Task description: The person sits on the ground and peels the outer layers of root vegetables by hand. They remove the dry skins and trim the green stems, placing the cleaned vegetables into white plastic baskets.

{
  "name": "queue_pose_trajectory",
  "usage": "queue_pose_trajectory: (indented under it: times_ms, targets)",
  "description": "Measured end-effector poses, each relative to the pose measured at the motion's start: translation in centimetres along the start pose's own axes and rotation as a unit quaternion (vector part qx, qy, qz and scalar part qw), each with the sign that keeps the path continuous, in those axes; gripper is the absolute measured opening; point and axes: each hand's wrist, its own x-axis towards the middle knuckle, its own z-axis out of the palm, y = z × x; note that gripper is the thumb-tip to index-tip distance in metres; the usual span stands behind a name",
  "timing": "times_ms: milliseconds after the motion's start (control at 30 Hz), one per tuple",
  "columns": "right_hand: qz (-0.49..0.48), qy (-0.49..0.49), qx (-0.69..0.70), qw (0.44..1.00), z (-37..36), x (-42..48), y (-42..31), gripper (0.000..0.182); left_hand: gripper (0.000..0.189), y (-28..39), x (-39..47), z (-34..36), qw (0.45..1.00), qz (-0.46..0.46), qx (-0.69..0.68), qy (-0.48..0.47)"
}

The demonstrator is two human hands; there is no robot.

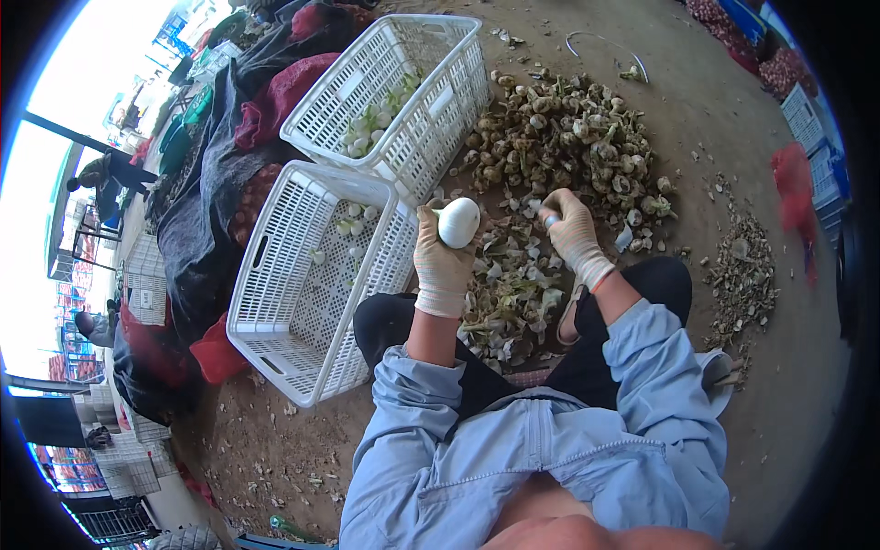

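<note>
My left hand (443,265), in a striped knit glove, holds a smooth, peeled white onion (458,223) upright between thumb and fingers. Apart from it, to the right, my gloved right hand (572,230) has its fingers curled downward. A silvery band or small blade (552,221) shows at those fingers; whether they pinch anything is unclear. Just beyond my right hand lies a heap of unpeeled, soil-stained onion bulbs (564,130). Between my legs, shed skins and trimmings (512,295) cover the ground.
To the left stands a white slatted plastic crate (313,289) with several peeled onions inside. A second white crate (430,103) touches it farther off and holds more. Dark cloth (199,199) drapes over net sacks beyond them. Dry scraps (742,282) lie at right. People stand far left.
</note>
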Motion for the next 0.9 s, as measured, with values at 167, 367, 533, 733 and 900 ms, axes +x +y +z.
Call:
queue_pose_trajectory:
  times_ms: [167, 367, 533, 733, 900]
  targets:
    - [-0.111, -0.246, -0.351, 0.896, -8.5, 1.8, 1.9, 0.048, 0.045, -1.5, 4.4, 2.0, 0.986, -0.086, 0.044, 0.134]
    - [0.124, 0.001, -0.268, 0.955, -18.2, 5.2, 13.1, 0.015, 0.055, 6.6, 17.4, 7.7, 0.992, 0.094, -0.034, 0.081]
    - [0.195, -0.058, -0.251, 0.946, -12.8, 6.5, 25.3, 0.025, 0.031, -6.1, 17.2, -2.9, 0.953, -0.048, 0.298, -0.016]
    - [0.287, 0.040, -0.186, 0.939, -0.5, 14.1, 32.3, 0.043, 0.037, -21.3, 10.7, -12.2, 0.785, -0.246, 0.569, -0.030]
    - [0.174, 0.064, -0.198, 0.963, 0.5, 14.9, 32.3, 0.049, 0.050, -23.3, 12.8, -11.0, 0.758, -0.188, 0.620, -0.077]
